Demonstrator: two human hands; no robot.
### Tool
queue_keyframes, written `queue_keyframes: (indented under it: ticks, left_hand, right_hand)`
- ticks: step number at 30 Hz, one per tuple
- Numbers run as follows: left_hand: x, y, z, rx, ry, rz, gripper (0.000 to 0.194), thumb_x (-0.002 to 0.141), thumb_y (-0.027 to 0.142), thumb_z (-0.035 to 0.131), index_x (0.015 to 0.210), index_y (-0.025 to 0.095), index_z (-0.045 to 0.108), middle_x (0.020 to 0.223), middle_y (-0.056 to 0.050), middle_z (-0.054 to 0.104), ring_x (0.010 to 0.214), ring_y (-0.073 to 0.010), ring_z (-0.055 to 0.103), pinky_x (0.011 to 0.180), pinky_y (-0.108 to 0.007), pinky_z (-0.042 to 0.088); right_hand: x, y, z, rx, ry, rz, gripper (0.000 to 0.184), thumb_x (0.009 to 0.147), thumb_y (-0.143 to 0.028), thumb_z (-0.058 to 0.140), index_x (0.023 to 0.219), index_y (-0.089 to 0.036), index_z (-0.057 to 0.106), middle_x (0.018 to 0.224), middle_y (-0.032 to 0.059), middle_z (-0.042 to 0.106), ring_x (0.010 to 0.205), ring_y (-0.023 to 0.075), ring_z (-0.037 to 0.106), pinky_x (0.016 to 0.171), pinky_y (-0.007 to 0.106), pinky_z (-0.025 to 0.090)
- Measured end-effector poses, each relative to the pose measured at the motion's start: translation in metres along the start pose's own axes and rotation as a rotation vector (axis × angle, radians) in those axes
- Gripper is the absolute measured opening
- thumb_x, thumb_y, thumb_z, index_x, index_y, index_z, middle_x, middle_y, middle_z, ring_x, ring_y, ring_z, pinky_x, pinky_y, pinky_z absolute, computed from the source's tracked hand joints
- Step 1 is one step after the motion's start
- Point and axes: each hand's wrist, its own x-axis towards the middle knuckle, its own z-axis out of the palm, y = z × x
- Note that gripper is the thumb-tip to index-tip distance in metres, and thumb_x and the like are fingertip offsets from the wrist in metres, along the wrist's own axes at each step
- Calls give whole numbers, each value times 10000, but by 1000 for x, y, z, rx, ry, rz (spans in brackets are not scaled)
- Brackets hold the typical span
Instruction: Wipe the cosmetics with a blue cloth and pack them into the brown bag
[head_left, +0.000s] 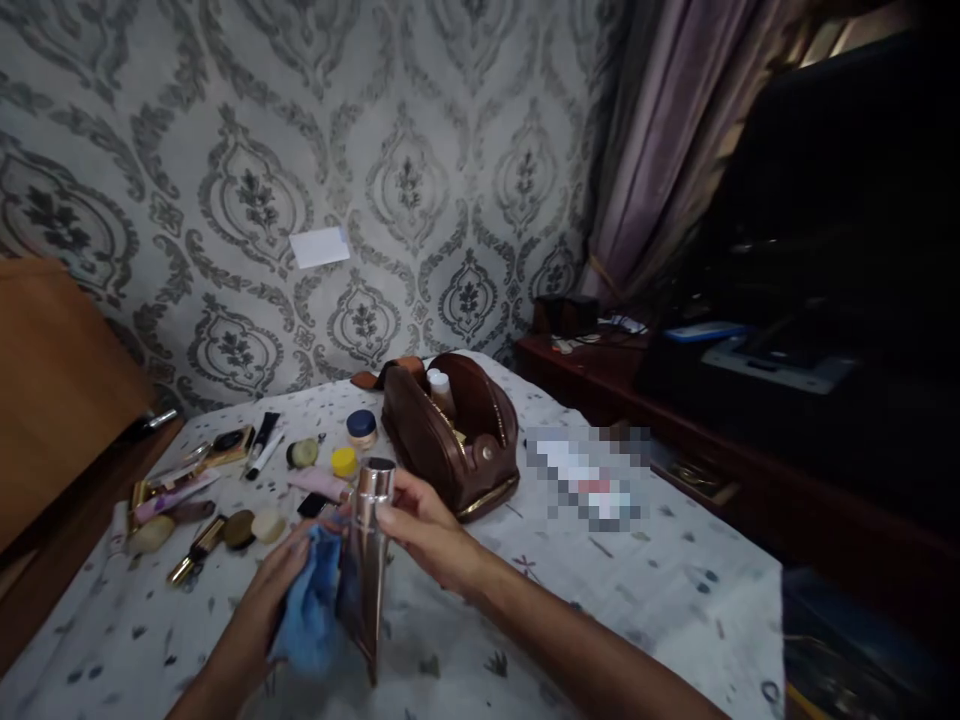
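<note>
My right hand [429,528] grips a shiny metallic bottle [370,570] near its neck, with the silver, dark-topped cap upward. The bottle stands slightly tilted above the table. In my left hand [279,572] is a crumpled blue cloth [309,612], held against or right beside the bottle's left side; whether it touches cannot be told. Just behind my right hand sits an open brown leather bag [450,440] with white-capped containers [441,390] inside. A jar with a dark blue lid [361,428] and a yellow-capped item [344,461] stand beyond the bottle.
Several cosmetics, among them a compact [231,442], a purple tube [176,496] and a round brown item [239,529], lie at the left of the patterned tablecloth [600,625]. A blurred-out item [589,480] lies right of the bag. A dark screen [825,220] rises at right.
</note>
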Motion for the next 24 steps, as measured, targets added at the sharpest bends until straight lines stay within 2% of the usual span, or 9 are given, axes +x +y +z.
queue_keyframes:
  ticks: [1,3,6,9,14,17,20,22,24]
  left_hand:
    - [0,-1,3,49,-55,36,565,665,618,718,1036,192,711,1096,-95,713,1094,-298,638,894,-328,541]
    - [-1,-2,13,107,-230,73,719,591,621,761,1175,211,676,1186,-102,684,1097,-323,634,912,-367,536]
    - [-6,5,38,182,-401,78,936,563,492,846,1400,257,498,1194,-100,678,1014,-302,670,856,-357,550]
    - [-10,16,62,253,-423,82,824,710,478,773,1430,218,470,1205,-121,685,1099,-301,644,919,-337,525]
    - [-6,28,79,292,-430,46,776,798,560,660,1444,174,472,1092,-113,739,1125,-297,636,957,-342,508]
    - [-2,30,83,266,-322,91,729,798,562,656,1401,177,517,1107,-111,732,1059,-290,660,896,-333,533]
    - [4,22,84,295,-238,155,573,768,567,680,1190,181,656,1087,-102,723,917,-252,673,799,-293,539]
    - [9,8,80,325,-264,134,488,756,582,686,1032,180,695,958,-79,728,835,-227,659,752,-272,527]
    - [13,-12,75,323,-336,79,472,747,604,690,947,177,694,830,-56,707,782,-210,640,719,-263,513]
  right_hand:
    - [-2,-8,-4,-20,45,-46,485,674,-492,839,968,-192,596,860,-1,661,739,124,626,678,243,503]
    - [-7,-23,-11,-70,120,-119,471,665,-423,856,952,-210,550,858,-17,634,680,105,584,538,194,470]
    - [-16,-45,-17,-155,168,-161,569,669,-341,861,1092,-259,489,851,-34,600,648,102,558,458,171,456]
    - [-24,-68,-19,-266,134,-183,687,712,-321,833,1270,-300,431,895,-26,579,667,104,564,482,183,494]
    - [-26,-112,-28,-425,38,-236,385,807,-374,744,1095,-239,528,856,-24,572,667,107,584,548,232,547]
    - [-19,-139,-37,-554,152,-317,336,805,-377,742,1004,-229,516,837,-29,578,672,106,585,553,223,528]
    - [-4,-164,-49,-744,353,-517,351,829,-410,701,1066,-253,495,862,-28,577,746,132,605,587,237,516]
    - [8,-175,-59,-942,409,-624,397,835,-406,686,1148,-263,489,899,-20,585,773,145,606,636,267,513]
    - [21,-180,-69,-1188,424,-665,359,843,-379,672,1136,-241,518,938,-2,600,784,154,597,704,302,501]
